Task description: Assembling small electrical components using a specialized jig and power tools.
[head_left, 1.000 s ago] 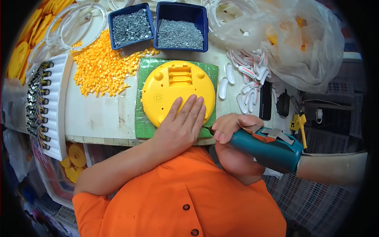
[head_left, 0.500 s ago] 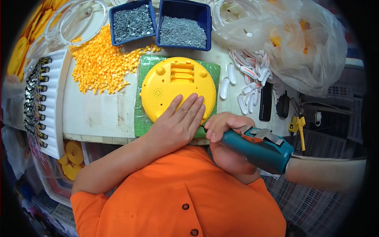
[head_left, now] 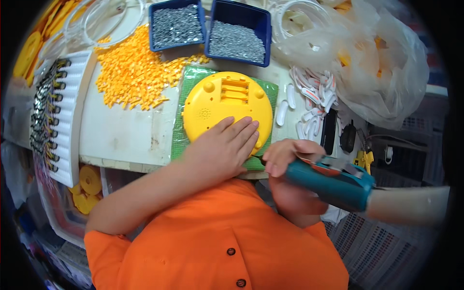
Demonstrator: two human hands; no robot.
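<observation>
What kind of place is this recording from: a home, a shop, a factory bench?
Most likely a small assembly bench in a factory or workshop. Two blue trays of screws, a heap of small orange parts and an electric screwdriver in the right hand, at a round yellow casing, point to it.

two blue bins of screws; orange plastic bits; clear bag; white clips

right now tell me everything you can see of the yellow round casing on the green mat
The yellow round casing looks like glossy moulded plastic, lying flat on the green mat. It shows a slotted rectangular recess, two raised knobs and a patch of small holes. The left hand presses flat on its near edge; the teal power screwdriver, in the right hand, points at its near rim.
</observation>
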